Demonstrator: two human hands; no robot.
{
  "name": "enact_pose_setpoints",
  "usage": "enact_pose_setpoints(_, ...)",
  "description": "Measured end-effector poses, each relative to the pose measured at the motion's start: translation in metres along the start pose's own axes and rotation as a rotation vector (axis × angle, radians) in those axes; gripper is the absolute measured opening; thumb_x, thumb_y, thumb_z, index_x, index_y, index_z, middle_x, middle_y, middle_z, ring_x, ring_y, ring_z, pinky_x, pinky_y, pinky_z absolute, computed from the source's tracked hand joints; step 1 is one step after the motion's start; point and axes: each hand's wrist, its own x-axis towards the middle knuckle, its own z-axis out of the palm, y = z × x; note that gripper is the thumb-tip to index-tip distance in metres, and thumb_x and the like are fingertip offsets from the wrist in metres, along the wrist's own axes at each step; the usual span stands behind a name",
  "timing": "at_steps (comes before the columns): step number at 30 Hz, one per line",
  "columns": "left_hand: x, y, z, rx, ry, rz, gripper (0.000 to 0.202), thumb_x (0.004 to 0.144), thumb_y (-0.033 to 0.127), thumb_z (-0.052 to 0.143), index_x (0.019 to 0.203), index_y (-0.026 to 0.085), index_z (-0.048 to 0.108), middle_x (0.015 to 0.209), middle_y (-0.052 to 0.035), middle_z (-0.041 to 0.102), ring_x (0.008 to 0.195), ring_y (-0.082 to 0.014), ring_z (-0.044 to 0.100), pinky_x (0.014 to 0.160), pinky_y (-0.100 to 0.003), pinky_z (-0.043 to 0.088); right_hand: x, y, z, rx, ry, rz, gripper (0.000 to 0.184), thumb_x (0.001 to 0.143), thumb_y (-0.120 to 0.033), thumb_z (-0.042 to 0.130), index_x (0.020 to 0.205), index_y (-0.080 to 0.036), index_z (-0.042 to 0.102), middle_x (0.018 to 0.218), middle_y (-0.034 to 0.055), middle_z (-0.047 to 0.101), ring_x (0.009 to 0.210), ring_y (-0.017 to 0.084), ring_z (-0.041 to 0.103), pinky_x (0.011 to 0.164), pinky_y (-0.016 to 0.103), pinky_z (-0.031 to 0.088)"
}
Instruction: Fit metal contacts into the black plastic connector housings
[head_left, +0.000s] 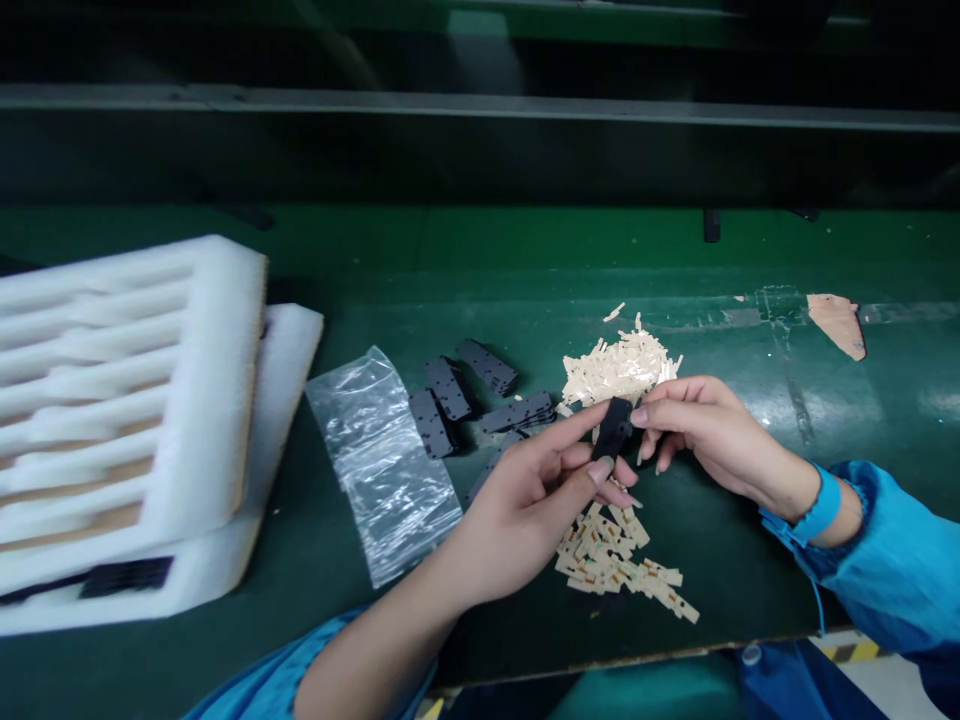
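Observation:
My left hand (536, 505) is closed around a small black plastic piece (613, 428), gripping it between thumb and fingers above the green table. At the upper right edge of that piece, my right hand (697, 430) has thumb and forefinger pinched together; whatever sits between them is too small to make out. Behind the hands is a heap of small cream-coloured strips (619, 365). Below them lies a spread of flat beige pieces (611, 555) with small copper-coloured marks. Several stacks of black plastic pieces (448, 388) rest left of my left hand.
A clear plastic bag (390, 470) lies flat beside the black stacks. White foam trays (225, 400) are piled at the left. A torn brown scrap (838, 322) is on the right side of the green table (750, 570). A dark ledge with a pale rail (480, 105) runs across the back.

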Motion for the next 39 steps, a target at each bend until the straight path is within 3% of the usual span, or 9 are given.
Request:
enact_pose_setpoints(7, -0.003, -0.003, 0.003, 0.183, 0.084, 0.046, 0.051, 0.102, 0.015, 0.059, 0.153, 0.018, 0.055, 0.090, -0.0045, 0.079, 0.081, -0.0183, 0.081, 0.078, -0.028, 0.065, 0.001, -0.003, -0.003, 0.048, -0.046, 0.068, 0.020, 0.073, -0.035, 0.088, 0.073, -0.017, 0.078, 0.060, 0.0020, 0.072, 0.053, 0.012, 0.066, 0.048, 0.020, 0.053)
enact_pose_setpoints(13, -0.002, 0.003, 0.003, 0.096, 0.116, -0.045, 0.047, 0.100, 0.018, 0.060, 0.146, 0.009, 0.058, 0.086, -0.0043, 0.077, 0.073, -0.0179, 0.080, 0.075, -0.030, 0.066, -0.001, 0.002, 0.003, -0.021, 0.051, -0.123, 0.022, 0.070, -0.033, 0.090, 0.071, -0.017, 0.075, 0.062, -0.0003, 0.070, 0.055, 0.010, 0.062, 0.048, 0.019, 0.051)
enact_pose_setpoints(17, 0.001, 0.005, 0.003, 0.005, 0.129, -0.075, 0.048, 0.097, 0.018, 0.063, 0.144, 0.010, 0.059, 0.084, -0.0022, 0.076, 0.070, -0.0162, 0.078, 0.074, -0.029, 0.065, -0.001, 0.006, 0.004, -0.048, 0.062, -0.167, 0.022, 0.071, -0.034, 0.090, 0.073, -0.018, 0.075, 0.069, 0.0004, 0.071, 0.060, 0.012, 0.063, 0.050, 0.021, 0.051)
enact_pose_setpoints(21, 0.006, 0.004, 0.003, -0.118, 0.192, -0.045, 0.034, 0.096, 0.019, 0.066, 0.130, 0.017, 0.065, 0.080, 0.0005, 0.074, 0.070, -0.0142, 0.075, 0.071, -0.025, 0.062, -0.002, 0.008, 0.004, -0.094, 0.084, -0.232, 0.019, 0.071, -0.030, 0.090, 0.075, -0.019, 0.076, 0.072, 0.0003, 0.072, 0.061, 0.011, 0.061, 0.054, 0.023, 0.050)
enact_pose_setpoints(25, 0.009, 0.006, 0.003, -0.245, 0.286, -0.065, 0.014, 0.094, 0.027, 0.073, 0.104, 0.020, 0.067, 0.068, 0.0055, 0.061, 0.057, -0.0101, 0.061, 0.052, -0.019, 0.053, -0.005, 0.010, 0.007, -0.107, 0.061, -0.295, 0.017, 0.069, -0.024, 0.092, 0.076, -0.020, 0.077, 0.071, -0.0009, 0.071, 0.063, 0.012, 0.060, 0.057, 0.024, 0.049)
enact_pose_setpoints(31, 0.011, 0.012, 0.006, -0.267, 0.156, -0.216, 0.029, 0.090, 0.042, 0.080, 0.088, 0.017, 0.064, 0.055, 0.0094, 0.046, 0.041, -0.0037, 0.041, 0.039, -0.014, 0.034, -0.008, 0.010, 0.012, -0.021, -0.059, -0.246, 0.021, 0.068, -0.025, 0.094, 0.075, -0.020, 0.075, 0.067, -0.0032, 0.067, 0.058, 0.009, 0.057, 0.056, 0.023, 0.046)
enact_pose_setpoints(39, 0.012, 0.004, 0.004, -0.322, 0.049, -0.279, 0.036, 0.088, 0.047, 0.081, 0.082, 0.019, 0.058, 0.052, 0.0107, 0.044, 0.036, -0.0025, 0.038, 0.035, -0.013, 0.025, -0.009, 0.012, 0.012, -0.036, -0.105, -0.190, 0.023, 0.073, -0.033, 0.092, 0.075, -0.019, 0.074, 0.065, -0.0023, 0.065, 0.057, 0.010, 0.053, 0.054, 0.024, 0.044)
